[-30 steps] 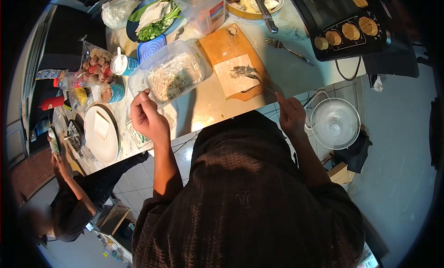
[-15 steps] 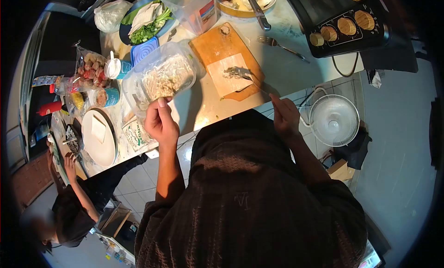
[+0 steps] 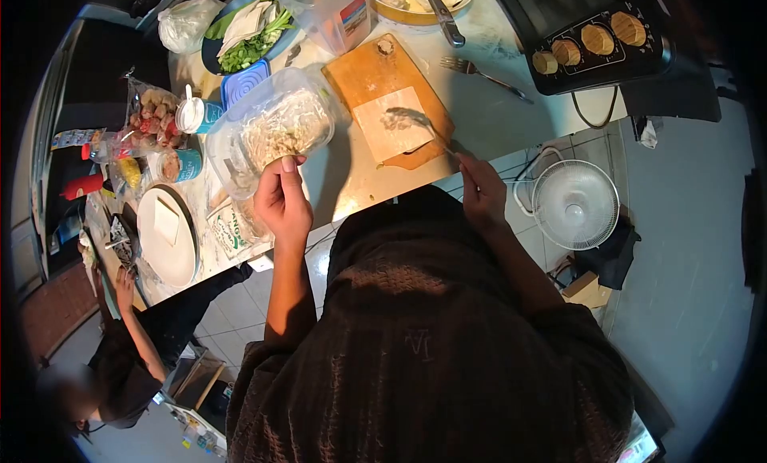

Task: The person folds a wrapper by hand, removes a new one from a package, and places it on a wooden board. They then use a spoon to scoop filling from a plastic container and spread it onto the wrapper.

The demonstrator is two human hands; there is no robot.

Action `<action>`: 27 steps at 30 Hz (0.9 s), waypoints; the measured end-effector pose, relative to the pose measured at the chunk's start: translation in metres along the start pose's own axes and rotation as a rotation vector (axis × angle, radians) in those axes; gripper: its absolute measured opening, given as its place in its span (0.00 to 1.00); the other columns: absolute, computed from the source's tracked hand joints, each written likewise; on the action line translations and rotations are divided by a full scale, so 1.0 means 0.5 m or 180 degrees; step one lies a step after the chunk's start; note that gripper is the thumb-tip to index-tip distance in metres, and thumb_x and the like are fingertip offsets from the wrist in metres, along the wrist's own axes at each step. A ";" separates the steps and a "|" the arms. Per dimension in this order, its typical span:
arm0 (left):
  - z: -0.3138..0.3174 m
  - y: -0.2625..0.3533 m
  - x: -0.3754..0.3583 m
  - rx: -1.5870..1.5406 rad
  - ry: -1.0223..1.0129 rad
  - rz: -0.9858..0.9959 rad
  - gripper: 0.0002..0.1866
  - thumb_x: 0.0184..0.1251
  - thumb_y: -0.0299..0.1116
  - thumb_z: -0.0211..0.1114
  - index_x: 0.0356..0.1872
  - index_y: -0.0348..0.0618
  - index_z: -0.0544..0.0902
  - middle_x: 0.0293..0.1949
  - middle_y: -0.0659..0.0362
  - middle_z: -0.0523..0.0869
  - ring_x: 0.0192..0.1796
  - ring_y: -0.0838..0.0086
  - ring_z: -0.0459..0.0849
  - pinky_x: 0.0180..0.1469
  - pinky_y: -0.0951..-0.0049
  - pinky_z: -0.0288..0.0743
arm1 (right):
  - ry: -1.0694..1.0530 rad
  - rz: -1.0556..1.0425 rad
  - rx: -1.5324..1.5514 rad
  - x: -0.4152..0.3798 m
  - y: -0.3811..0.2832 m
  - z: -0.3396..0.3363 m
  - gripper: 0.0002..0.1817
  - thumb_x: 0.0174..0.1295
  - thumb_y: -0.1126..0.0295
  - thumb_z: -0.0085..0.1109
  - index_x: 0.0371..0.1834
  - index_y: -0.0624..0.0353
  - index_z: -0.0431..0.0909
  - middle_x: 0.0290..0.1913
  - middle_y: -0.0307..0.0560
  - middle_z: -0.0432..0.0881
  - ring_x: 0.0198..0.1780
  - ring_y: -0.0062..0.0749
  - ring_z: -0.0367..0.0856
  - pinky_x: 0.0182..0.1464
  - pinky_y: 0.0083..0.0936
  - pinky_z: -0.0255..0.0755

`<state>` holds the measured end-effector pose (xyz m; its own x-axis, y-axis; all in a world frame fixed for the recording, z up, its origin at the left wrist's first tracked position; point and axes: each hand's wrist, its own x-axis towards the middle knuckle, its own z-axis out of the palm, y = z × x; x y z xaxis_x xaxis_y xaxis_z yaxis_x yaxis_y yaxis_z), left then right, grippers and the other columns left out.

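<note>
My left hand (image 3: 284,203) is closed on the near rim of a clear plastic container (image 3: 232,147), thumb on top. Inside lies a pale shredded filling (image 3: 284,131). My right hand (image 3: 482,190) pinches the handle of a metal spoon (image 3: 441,137), whose bowl end is over a thin square wrapper (image 3: 381,145). A smear of filling (image 3: 395,121) shows on that wrapper beside the spoon. Beneath them is a wooden cutting board (image 3: 363,66), set at an angle near the table edge.
A fork (image 3: 487,79) lies right of the board. Behind are a knife (image 3: 442,14) on a bowl, a plate of greens (image 3: 248,55) and a blue lid (image 3: 244,83). A black griddle (image 3: 591,71) stands right, a white plate (image 3: 164,251) left. A co-worker's hand (image 3: 124,287) is far left; a fan (image 3: 575,203) stands below.
My right hand has moved slightly left and up, with the spoon shifting over the wrapper. My left hand keeps its hold on the container. The co-worker's hand has lowered a little.
</note>
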<state>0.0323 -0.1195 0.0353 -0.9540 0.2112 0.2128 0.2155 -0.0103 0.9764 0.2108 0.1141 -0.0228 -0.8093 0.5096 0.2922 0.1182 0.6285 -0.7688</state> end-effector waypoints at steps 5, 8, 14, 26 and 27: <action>-0.006 -0.003 -0.003 0.0110 -0.0004 -0.0042 0.08 0.75 0.28 0.57 0.37 0.34 0.82 0.29 0.67 0.79 0.27 0.89 0.65 0.30 0.86 0.59 | 0.0091 0.0173 -0.0055 0.006 -0.015 -0.012 0.13 0.64 0.79 0.56 0.50 0.59 0.82 0.26 0.46 0.74 0.26 0.34 0.72 0.29 0.27 0.67; -0.009 -0.007 -0.006 0.0119 -0.0058 -0.0121 0.08 0.74 0.28 0.57 0.37 0.34 0.82 0.30 0.67 0.80 0.28 0.89 0.65 0.31 0.86 0.59 | 0.0004 0.0357 -0.0007 0.004 -0.018 -0.012 0.12 0.65 0.78 0.56 0.50 0.59 0.82 0.26 0.46 0.75 0.26 0.34 0.74 0.30 0.27 0.68; -0.004 -0.005 -0.007 0.0160 -0.0039 -0.0101 0.09 0.74 0.28 0.58 0.37 0.34 0.82 0.27 0.68 0.78 0.27 0.89 0.64 0.29 0.86 0.58 | -0.0059 0.0395 0.0298 0.003 -0.021 -0.002 0.11 0.65 0.78 0.55 0.50 0.61 0.82 0.28 0.47 0.78 0.27 0.33 0.75 0.31 0.26 0.69; -0.013 -0.004 -0.001 0.0101 -0.0085 -0.0213 0.09 0.74 0.28 0.58 0.37 0.34 0.82 0.31 0.66 0.82 0.28 0.89 0.65 0.30 0.86 0.60 | 0.0106 0.0531 0.0480 -0.002 -0.043 -0.013 0.10 0.67 0.76 0.55 0.49 0.63 0.82 0.28 0.45 0.80 0.27 0.24 0.75 0.32 0.20 0.69; -0.013 -0.004 -0.001 0.0097 -0.0086 -0.0214 0.09 0.74 0.28 0.58 0.37 0.34 0.82 0.31 0.66 0.82 0.28 0.89 0.65 0.30 0.86 0.60 | 0.0138 0.0594 0.0563 -0.002 -0.044 -0.013 0.11 0.67 0.75 0.55 0.49 0.64 0.82 0.29 0.45 0.80 0.28 0.24 0.75 0.32 0.20 0.69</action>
<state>0.0309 -0.1257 0.0332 -0.9606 0.2368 0.1454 0.1579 0.0345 0.9869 0.2126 0.1035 -0.0023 -0.7571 0.6341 0.1572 0.1574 0.4106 -0.8981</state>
